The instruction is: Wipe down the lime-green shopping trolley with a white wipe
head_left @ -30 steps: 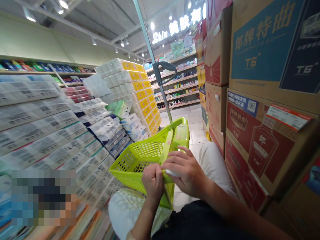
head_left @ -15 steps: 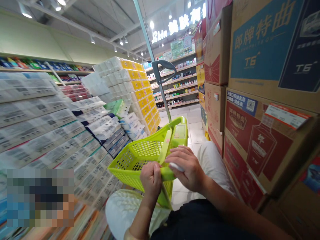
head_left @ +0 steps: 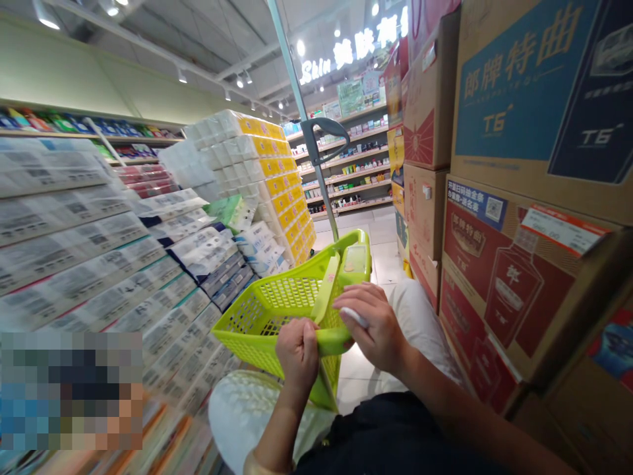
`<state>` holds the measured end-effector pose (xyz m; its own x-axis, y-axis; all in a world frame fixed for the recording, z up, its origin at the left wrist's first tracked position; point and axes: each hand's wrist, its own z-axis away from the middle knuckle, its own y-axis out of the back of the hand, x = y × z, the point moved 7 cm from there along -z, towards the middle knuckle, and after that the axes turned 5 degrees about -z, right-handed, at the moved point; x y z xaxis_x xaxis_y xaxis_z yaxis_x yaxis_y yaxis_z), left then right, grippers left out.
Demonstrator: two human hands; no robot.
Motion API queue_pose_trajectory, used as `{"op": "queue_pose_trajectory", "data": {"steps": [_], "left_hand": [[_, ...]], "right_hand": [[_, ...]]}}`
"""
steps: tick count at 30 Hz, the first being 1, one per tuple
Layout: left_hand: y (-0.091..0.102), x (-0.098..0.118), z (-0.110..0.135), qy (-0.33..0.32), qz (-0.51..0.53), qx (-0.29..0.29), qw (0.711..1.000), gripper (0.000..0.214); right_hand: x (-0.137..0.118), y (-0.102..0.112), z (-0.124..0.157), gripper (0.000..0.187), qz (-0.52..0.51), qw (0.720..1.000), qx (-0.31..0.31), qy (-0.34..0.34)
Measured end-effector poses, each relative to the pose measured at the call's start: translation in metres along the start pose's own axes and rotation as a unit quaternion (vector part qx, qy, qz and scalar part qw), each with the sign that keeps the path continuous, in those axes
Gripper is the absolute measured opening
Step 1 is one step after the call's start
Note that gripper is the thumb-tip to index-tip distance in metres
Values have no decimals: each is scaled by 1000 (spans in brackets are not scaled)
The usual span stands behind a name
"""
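I wear a dark navy top (head_left: 390, 439) and plain white trousers (head_left: 420, 330). My forearms (head_left: 445, 396) are bare, and a pale band (head_left: 251, 467) sits low on my left forearm.

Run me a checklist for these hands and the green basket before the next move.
1. Left hand closed on the lime-green basket handle: ok.
2. Right hand holding the small white item in its fingers: ok.
3. Identity of the small white item: cannot tell, the fingers and its size hide it.
4. A hand on the grey pole handle: not ok, both hands are down at the basket.
5. Lime-green basket sitting level: cannot tell, the wide view bends it.
6. Basket rim apart from the packaged toilet rolls: cannot tell.
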<state>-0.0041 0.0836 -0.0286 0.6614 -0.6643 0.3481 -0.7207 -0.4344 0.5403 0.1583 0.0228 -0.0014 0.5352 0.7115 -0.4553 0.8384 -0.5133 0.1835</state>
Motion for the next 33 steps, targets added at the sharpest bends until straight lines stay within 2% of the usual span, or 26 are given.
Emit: {"op": "queue_pose_trajectory", "data": {"steps": [2, 3, 5, 8, 11, 13, 16, 18, 23, 25, 27, 31, 33], "left_hand": [[0, 0, 0, 2, 1, -2, 1000, 44], [0, 0, 0, 2, 1, -1, 1000, 44], [0, 1, 1, -2, 2, 5, 1000, 44], [1, 2, 1, -8, 5, 11, 1000, 44], [2, 1, 1, -10, 11, 11, 1000, 44], [3, 2, 1, -12, 13, 12, 1000, 43], [4, 3, 2, -18, 15, 15, 1000, 43], [4, 4, 2, -20, 16, 18, 1000, 42], [3, 3, 2, -31, 17, 25, 999, 43], [3, 3, 2, -33, 18, 23, 999, 43], [2, 2, 2, -29, 18, 21, 999, 42], [3, 3, 2, -25, 24, 23, 999, 41], [3, 4, 2, -29, 22, 27, 999, 41]], "right_hand": [[13, 9, -2, 19, -10, 997, 55, -56], [13, 9, -1, 19, -10, 996, 62, -65], [0, 2, 1, 18, -3, 999, 30, -35], [-30, -12, 8, 21, 7, 997, -50, 59], [-33, -16, 10, 22, 11, 993, -78, 88], [-17, -8, 6, 18, 4, 998, -42, 46], [11, 8, 1, 18, -20, 998, 47, -45], [11, 9, 1, 19, -23, 996, 59, -60], [-35, -16, 10, 23, -9, 993, -79, 82], [-38, -18, 10, 24, 0, 990, -94, 103], [-24, -12, 6, 20, 0, 995, -65, 74], [14, 8, -3, 18, -13, 998, 37, -50], [13, 8, -3, 18, -3, 997, 41, -63]]}}
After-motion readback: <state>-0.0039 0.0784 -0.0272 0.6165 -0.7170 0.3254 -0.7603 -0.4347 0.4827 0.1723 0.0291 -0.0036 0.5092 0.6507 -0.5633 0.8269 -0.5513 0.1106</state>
